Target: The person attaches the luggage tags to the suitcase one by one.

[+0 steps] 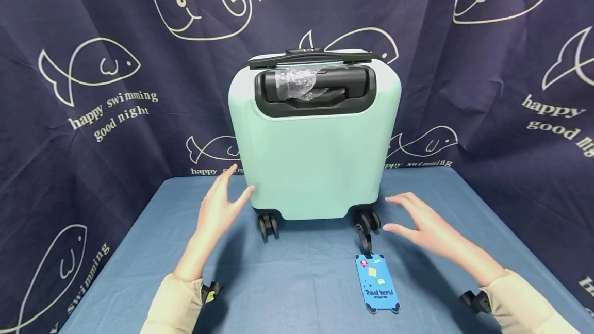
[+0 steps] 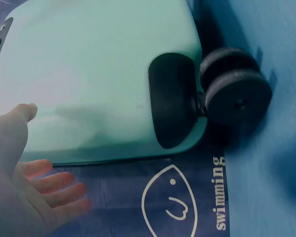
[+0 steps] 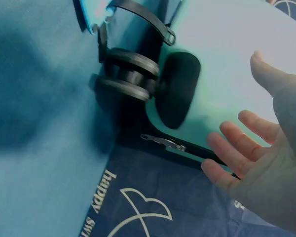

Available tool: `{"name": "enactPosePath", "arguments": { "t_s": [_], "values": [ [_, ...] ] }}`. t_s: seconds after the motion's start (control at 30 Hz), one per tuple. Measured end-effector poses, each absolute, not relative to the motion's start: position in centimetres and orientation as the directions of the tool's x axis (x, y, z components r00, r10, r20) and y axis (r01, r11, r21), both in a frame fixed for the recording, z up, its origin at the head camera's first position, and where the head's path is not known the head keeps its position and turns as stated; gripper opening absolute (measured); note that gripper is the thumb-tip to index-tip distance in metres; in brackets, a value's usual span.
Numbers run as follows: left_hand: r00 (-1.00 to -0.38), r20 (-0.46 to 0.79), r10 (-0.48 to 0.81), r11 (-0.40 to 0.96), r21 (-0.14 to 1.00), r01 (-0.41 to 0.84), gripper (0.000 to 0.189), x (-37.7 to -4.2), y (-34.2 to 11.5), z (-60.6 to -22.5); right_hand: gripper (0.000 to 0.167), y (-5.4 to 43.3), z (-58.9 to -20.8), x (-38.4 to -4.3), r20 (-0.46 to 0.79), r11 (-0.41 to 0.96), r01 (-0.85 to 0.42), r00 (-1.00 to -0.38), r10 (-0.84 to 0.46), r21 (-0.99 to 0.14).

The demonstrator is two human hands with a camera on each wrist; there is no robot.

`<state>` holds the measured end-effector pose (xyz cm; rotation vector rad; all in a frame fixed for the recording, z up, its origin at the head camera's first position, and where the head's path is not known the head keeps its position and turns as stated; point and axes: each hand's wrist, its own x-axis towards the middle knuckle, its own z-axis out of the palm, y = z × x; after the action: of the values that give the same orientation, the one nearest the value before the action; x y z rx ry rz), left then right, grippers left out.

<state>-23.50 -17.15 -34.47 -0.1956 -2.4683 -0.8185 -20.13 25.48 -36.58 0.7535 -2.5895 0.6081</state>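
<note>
A mint-green suitcase [image 1: 315,169] stands upright on its wheels, with a black top handle [image 1: 311,57] and a folded pull handle partly wrapped in clear plastic [image 1: 297,82]. My left hand [image 1: 220,207] is spread beside its lower left side, thumb toward the shell; whether it touches cannot be told. On the other side my right hand [image 1: 424,223] hovers with fingers parted near the right wheel [image 1: 366,219], holding nothing. A blue luggage tag [image 1: 377,282] lies in front of that wheel, its black strap [image 1: 364,241] reaching up to it. The right wrist view shows a metal zipper pull [image 3: 163,142] on the suitcase's side.
Blue cloth [image 1: 297,272] covers the table under the suitcase. Behind and at both sides hangs a dark navy curtain [image 1: 185,92] with white whale and fish drawings. The left wheel [image 1: 268,226] rests on the cloth near my left forearm.
</note>
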Motion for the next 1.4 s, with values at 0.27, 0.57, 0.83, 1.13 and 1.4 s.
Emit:
{"name": "enactPosePath", "arguments": {
  "t_s": [0.27,0.57,0.83,1.13,1.4],
  "values": [
    [-0.876,0.478,-0.065,0.716,0.633,0.293,0.077,-24.8,-16.2,-33.9,0.047,24.9,-38.5,-19.8,0.392,0.755,-0.554,-0.819,-0.419,-0.35],
    [-0.907,0.414,-0.075,0.636,0.721,0.277,0.092,-25.8,-15.6,-33.6,0.035,23.9,-40.9,-19.2,0.314,0.713,-0.554,-0.832,-0.457,-0.43],
    [-0.887,0.459,-0.044,0.602,0.721,0.343,0.091,-26.5,-15.2,-33.3,0.035,23.3,-42.4,-19.5,0.197,0.706,-0.505,-0.858,-0.475,-0.496],
    [-0.865,0.5,-0.046,0.58,0.718,0.385,0.102,-27.2,-14.5,-34.0,0.016,23.1,-43.4,-20.4,0.2,0.648,-0.572,-0.807,-0.556,-0.503],
    [-0.856,0.514,-0.058,0.604,0.701,0.38,0.105,-27.2,-14.3,-34.2,0.011,22.9,-44.2,-20.9,0.198,0.649,-0.578,-0.802,-0.563,-0.494]
  ]
}}
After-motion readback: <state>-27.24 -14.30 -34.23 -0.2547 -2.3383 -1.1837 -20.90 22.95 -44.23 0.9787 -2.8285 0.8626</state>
